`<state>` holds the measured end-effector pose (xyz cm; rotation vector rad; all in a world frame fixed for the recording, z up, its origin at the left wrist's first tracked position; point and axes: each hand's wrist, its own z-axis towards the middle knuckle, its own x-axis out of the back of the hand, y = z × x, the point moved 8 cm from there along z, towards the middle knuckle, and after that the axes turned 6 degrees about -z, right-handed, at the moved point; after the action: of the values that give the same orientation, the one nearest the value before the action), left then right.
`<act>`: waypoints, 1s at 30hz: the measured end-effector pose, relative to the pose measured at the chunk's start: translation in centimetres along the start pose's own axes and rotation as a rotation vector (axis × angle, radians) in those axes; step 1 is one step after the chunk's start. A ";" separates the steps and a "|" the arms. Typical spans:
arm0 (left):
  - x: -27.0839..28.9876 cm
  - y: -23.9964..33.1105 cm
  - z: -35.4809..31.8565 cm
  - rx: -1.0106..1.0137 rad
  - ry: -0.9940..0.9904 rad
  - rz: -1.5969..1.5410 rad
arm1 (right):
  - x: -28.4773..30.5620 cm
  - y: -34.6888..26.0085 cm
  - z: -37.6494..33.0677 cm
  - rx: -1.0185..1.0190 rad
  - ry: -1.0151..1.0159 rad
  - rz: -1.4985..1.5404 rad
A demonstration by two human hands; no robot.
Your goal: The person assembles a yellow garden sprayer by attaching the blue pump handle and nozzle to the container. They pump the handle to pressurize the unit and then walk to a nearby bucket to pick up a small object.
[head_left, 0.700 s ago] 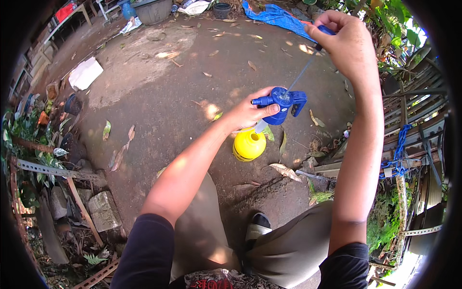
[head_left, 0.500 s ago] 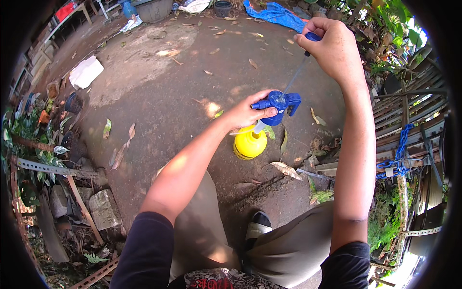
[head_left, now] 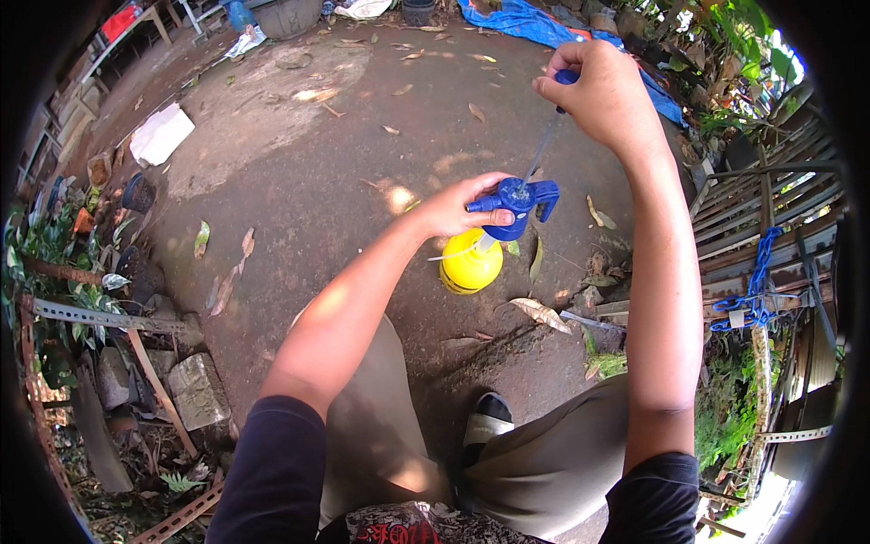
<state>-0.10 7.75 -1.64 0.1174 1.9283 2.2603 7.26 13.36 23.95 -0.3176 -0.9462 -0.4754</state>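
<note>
My left hand [head_left: 458, 207] is closed around a blue sprayer head [head_left: 515, 207], which has a nozzle on one side and a trigger handle [head_left: 546, 195] on the other. Below it a round yellow sprayer bottle [head_left: 471, 263] stands on the ground, and a whitish tube [head_left: 487, 243] runs down from the head at its neck. A thin pale hose crosses the bottle's left side. Up and to the right, my right hand [head_left: 603, 91] pinches the blue pump knob [head_left: 566, 77]. A thin rod [head_left: 541, 150] extends from the knob down into the top of the sprayer head.
Dry leaves [head_left: 540, 314] lie scattered over the dark ground [head_left: 317, 208]. A blue tarp [head_left: 517, 24] is spread at the far side. Concrete blocks [head_left: 199, 392] and plants border the left. A slatted bamboo fence [head_left: 766, 213] with a blue chain [head_left: 757, 281] lines the right.
My right hand has shifted left and slightly down with the pump knob. The sprayer head has moved slightly left and down in my left hand, and the rod stays drawn out.
</note>
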 end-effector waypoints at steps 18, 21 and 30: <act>4.8 -9.7 -3.1 0.382 -0.186 0.804 | -15.7 2.1 -5.6 -0.304 -0.582 0.164; 4.1 -7.4 -3.4 0.386 -0.212 0.690 | -16.8 1.4 -6.3 -0.261 -0.609 0.149; 0.1 -6.2 -1.4 0.220 -0.061 0.752 | -20.1 -0.6 -9.4 -0.236 -0.751 0.070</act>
<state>0.03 7.30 -7.97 1.0894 2.3639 2.3610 3.57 13.57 2.04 -0.7730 -1.6030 -0.4058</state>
